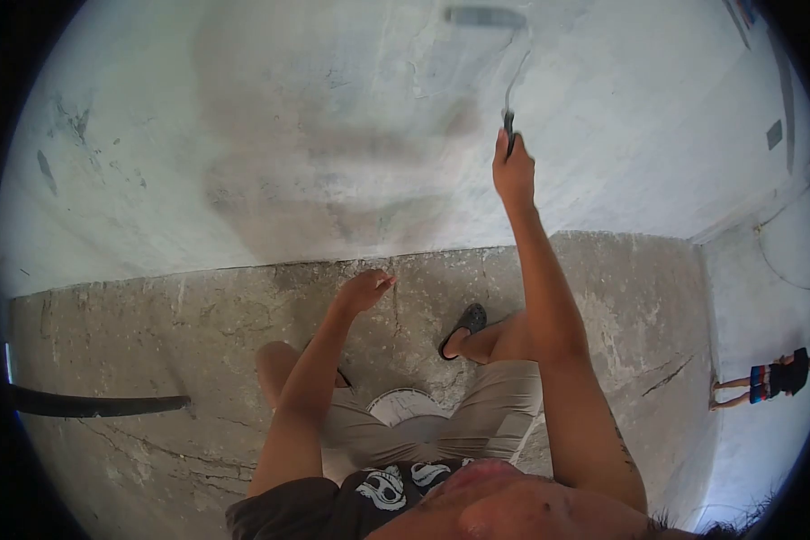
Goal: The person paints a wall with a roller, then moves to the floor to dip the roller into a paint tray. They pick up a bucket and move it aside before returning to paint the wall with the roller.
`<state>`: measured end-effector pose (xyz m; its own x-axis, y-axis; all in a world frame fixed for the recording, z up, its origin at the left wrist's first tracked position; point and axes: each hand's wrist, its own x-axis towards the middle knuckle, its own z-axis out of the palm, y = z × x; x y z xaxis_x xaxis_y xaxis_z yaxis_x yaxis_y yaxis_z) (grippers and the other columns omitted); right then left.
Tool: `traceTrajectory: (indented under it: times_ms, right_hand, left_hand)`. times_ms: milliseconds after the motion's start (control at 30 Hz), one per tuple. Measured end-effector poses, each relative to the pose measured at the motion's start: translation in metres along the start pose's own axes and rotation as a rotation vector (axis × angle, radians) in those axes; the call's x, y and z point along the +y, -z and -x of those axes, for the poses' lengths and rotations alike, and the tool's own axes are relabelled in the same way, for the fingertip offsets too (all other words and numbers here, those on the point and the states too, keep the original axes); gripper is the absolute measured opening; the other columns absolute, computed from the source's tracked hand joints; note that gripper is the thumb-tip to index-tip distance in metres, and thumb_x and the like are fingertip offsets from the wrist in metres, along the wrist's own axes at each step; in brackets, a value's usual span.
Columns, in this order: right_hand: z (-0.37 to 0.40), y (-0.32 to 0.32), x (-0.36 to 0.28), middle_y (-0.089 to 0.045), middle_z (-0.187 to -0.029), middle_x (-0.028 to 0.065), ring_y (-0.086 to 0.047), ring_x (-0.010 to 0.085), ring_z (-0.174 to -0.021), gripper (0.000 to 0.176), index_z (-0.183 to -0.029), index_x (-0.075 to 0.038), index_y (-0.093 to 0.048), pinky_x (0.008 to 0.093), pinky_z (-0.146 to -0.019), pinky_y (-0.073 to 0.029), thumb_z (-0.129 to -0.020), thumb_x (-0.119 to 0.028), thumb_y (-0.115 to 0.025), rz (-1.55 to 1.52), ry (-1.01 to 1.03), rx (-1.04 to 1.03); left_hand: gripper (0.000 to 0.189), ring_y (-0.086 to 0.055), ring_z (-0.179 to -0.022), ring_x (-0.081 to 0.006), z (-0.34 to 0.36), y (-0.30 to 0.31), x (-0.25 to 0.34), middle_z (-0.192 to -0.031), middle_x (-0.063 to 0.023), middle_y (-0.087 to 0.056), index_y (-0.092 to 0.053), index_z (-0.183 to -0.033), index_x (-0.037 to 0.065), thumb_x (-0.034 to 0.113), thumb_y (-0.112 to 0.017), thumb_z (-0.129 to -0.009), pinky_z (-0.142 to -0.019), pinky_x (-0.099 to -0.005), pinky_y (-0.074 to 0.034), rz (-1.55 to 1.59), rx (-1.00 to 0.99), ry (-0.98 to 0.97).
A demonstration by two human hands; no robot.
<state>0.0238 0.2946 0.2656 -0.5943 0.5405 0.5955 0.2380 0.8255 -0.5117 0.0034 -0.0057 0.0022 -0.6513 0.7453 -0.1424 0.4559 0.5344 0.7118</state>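
A paint roller (485,17) lies against the pale wall (333,108) near the top of the view, slightly blurred. Its thin wire frame runs down to a dark handle, which my right hand (516,173) grips with the arm stretched out. My left hand (365,291) hangs lower, in front of the concrete floor near the wall's base, with its fingers curled together; whether anything small is between them cannot be made out. Between my legs stands a round whitish bucket (409,407), partly hidden by my trousers.
A person (783,375) in a dark top stands by the side wall at the far right. A dark bar (99,405) extends over the cracked floor (189,333) at the left. A cable (765,256) hangs on the right wall.
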Motion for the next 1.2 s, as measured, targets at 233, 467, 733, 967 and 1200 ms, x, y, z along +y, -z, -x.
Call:
traceTrajectory:
  times_ms: [233,467,733,967,1200]
  right_hand:
    - [0.127,-0.044,0.105,-0.067,-0.078,0.026,-0.064,0.0507,-0.078,0.039,-0.098,-0.006,-0.053,0.0602,-0.067,-0.05,-0.101,-0.044,-0.045,0.13,-0.241,-0.218]
    - [0.188,-0.06,0.129,-0.067,-0.076,0.0232,-0.064,0.0479,-0.076,0.042,-0.091,-0.004,-0.056,0.0563,-0.066,-0.05,-0.101,-0.043,-0.046,0.028,-0.348,-0.324]
    - [0.141,-0.068,0.076,-0.049,-0.055,0.0037,-0.047,0.0158,-0.036,0.048,-0.077,-0.009,-0.047,0.0306,-0.033,-0.038,-0.103,-0.05,-0.041,-0.806,-0.65,-0.143]
    - [0.2,-0.135,0.032,-0.048,-0.053,0.0046,-0.05,0.018,-0.036,0.048,-0.079,-0.01,-0.044,0.0319,-0.033,-0.041,-0.104,-0.05,-0.035,-0.942,-0.778,-0.349]
    - [0.259,-0.164,-0.02,-0.047,-0.053,0.0041,-0.048,0.0191,-0.035,0.052,-0.079,-0.01,-0.044,0.0325,-0.033,-0.04,-0.103,-0.056,-0.035,-1.135,-0.874,-0.45]
  left_hand:
    - [0.054,-0.063,-0.108,-0.037,0.0,-0.007,0.006,-0.117,-0.0195,-0.066,-0.066,-0.114,0.005,0.054,-0.049,-0.098,-0.091,-0.0461,-0.05,-0.008,-0.034,-0.024]
    - [0.044,-0.062,-0.104,-0.0392,-0.003,-0.017,-0.008,-0.11,-0.0208,-0.066,-0.066,-0.108,0.002,0.042,-0.05,-0.1,-0.09,-0.0452,-0.048,0.032,-0.001,-0.039]
    - [0.045,-0.06,-0.109,-0.0394,0.0,-0.003,0.003,-0.114,-0.0212,-0.065,-0.066,-0.11,0.002,0.043,-0.05,-0.1,-0.094,-0.0443,-0.046,0.043,-0.009,-0.019]
    - [0.053,-0.055,-0.12,-0.0392,0.002,0.013,0.031,-0.125,-0.0231,-0.061,-0.058,-0.123,0.001,0.048,-0.046,-0.101,-0.1,-0.0435,-0.043,0.068,0.089,0.074]
    - [0.051,-0.062,-0.106,-0.0437,-0.002,0.069,0.004,-0.111,-0.0239,-0.066,-0.06,-0.115,0.004,0.05,-0.045,-0.101,-0.087,-0.0478,-0.049,0.077,0.319,0.223]
